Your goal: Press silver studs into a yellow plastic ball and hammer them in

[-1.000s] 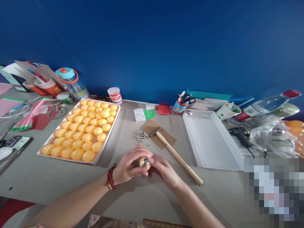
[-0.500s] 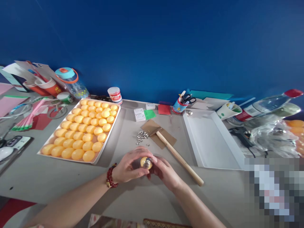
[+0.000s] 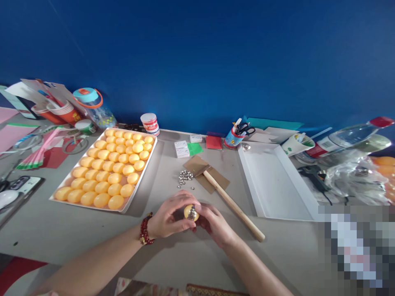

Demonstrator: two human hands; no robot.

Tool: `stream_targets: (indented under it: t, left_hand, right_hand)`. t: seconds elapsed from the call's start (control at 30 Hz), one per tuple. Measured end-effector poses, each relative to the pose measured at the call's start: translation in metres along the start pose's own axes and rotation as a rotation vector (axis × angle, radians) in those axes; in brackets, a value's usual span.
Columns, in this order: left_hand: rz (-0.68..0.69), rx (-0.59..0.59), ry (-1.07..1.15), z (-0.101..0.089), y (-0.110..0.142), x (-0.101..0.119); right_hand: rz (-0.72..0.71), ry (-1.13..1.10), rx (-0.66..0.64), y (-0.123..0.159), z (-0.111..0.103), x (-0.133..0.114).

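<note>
Between my two hands is an orange ball with shiny silver pieces set on its front. My left hand curls around its left side, thumb below and fingers above. My right hand grips it from the right, with its thumb and fingertips at the silver pieces; the undersides of the fingers are hidden. Just beyond my hands lies a small pile of silver metal bits. A hammer with a wooden handle rests to the right, its head on brown card.
At left stands a shallow box filled with rows of orange balls. A white tray holding one silver piece is on the right. Small white boxes, a pen cup, a glue gun and bottles line the back and right.
The orange ball has shifted slightly right and turned in my fingers, so its silver pieces face more to the right. My hands keep nearly the same place around it.
</note>
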State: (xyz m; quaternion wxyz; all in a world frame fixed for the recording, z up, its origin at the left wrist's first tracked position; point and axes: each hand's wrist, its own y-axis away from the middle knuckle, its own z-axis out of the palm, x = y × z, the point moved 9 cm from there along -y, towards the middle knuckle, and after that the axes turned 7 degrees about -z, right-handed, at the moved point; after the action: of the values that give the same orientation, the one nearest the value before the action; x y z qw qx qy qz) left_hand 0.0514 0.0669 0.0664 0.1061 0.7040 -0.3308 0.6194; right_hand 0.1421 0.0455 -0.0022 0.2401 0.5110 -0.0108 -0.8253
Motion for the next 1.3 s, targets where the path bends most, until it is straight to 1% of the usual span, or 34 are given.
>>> stream_targets:
  t: [0.27, 0.47, 0.63, 0.77, 0.87, 0.97, 1.03, 1.2, 1.23, 1.3]
  left_hand:
    - [-0.008, -0.036, 0.011, 0.003, -0.002, -0.002]
    - [0.011, 0.001, 0.025, 0.003, -0.001, -0.002]
    - [0.015, 0.035, 0.009, 0.0, 0.003, -0.005]
    - [-0.002, 0.031, 0.045, -0.001, 0.005, -0.009]
    - [-0.07, 0.024, 0.169, 0.0, 0.006, -0.018]
    - [-0.227, 0.008, 0.388, 0.004, 0.008, -0.034]
    - [-0.289, 0.004, 0.505, 0.007, 0.008, -0.038]
    - [-0.303, 0.025, 0.645, 0.004, 0.005, -0.036]
    - [-0.304, 0.047, 0.668, 0.001, 0.004, -0.038]
    - [-0.309, 0.129, 0.731, -0.009, 0.002, -0.042]
  right_hand:
    - [0.032, 0.006, -0.032, 0.0, 0.002, 0.005]
    - [0.021, -0.035, -0.019, 0.0, 0.002, 0.002]
    - [0.055, -0.088, 0.017, 0.002, -0.001, 0.003]
    - [0.039, -0.072, 0.029, 0.002, -0.002, 0.003]
    - [0.022, -0.061, 0.021, 0.001, -0.001, 0.004]
    - [0.0, -0.035, 0.017, 0.0, -0.002, 0.002]
    - [-0.017, 0.017, 0.014, -0.001, -0.003, -0.001]
    - [-0.065, 0.198, 0.007, -0.001, -0.004, -0.009]
    - [-0.086, 0.234, 0.028, -0.002, -0.007, -0.012]
    - [-0.149, 0.31, 0.112, -0.002, -0.016, -0.021]
